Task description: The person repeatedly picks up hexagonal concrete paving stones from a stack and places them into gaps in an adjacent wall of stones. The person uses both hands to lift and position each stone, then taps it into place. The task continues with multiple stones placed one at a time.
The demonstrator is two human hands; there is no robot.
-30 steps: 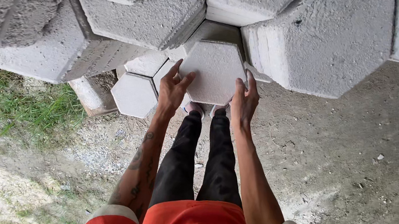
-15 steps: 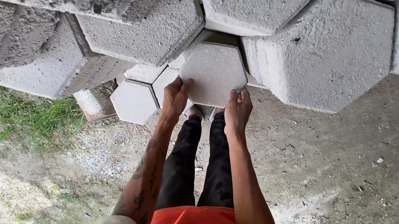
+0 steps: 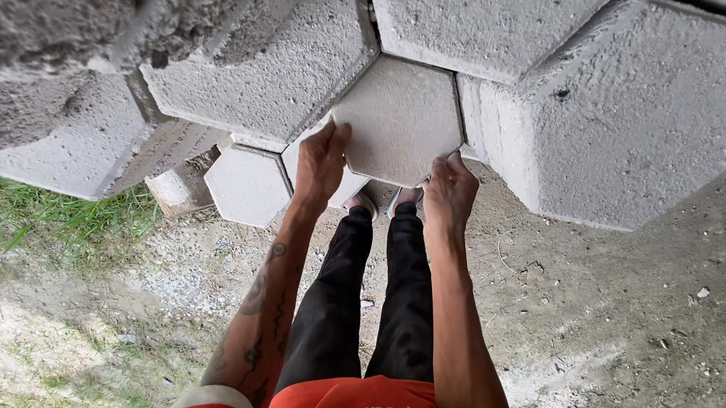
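**Hexagonal paver held between both hands at stack**

The grey, rough hexagonal concrete paver point(image 3: 401, 119) is sitting in a gap among stacked hexagonal concrete blocks point(image 3: 627, 109). Left hand point(image 3: 322, 162) and right hand point(image 3: 451, 193) are clamping its lower edges, arms extended. Neighbouring blocks are touching its upper sides; bare dirt ground point(image 3: 648, 329) is lying open below.

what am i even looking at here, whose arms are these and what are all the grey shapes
This is one picture from a camera worn on a person's head, looking down, so the arms are that person's own. Below them you see black trousers and an orange shirt. The left hand and right hand each grip a lower edge of a grey hexagonal concrete block. It sits among a stack of similar blocks that fills the top of the view. A smaller-looking hexagonal block lies lower down, to the left. Underneath is bare dirt ground, with a patch of grass on the left.
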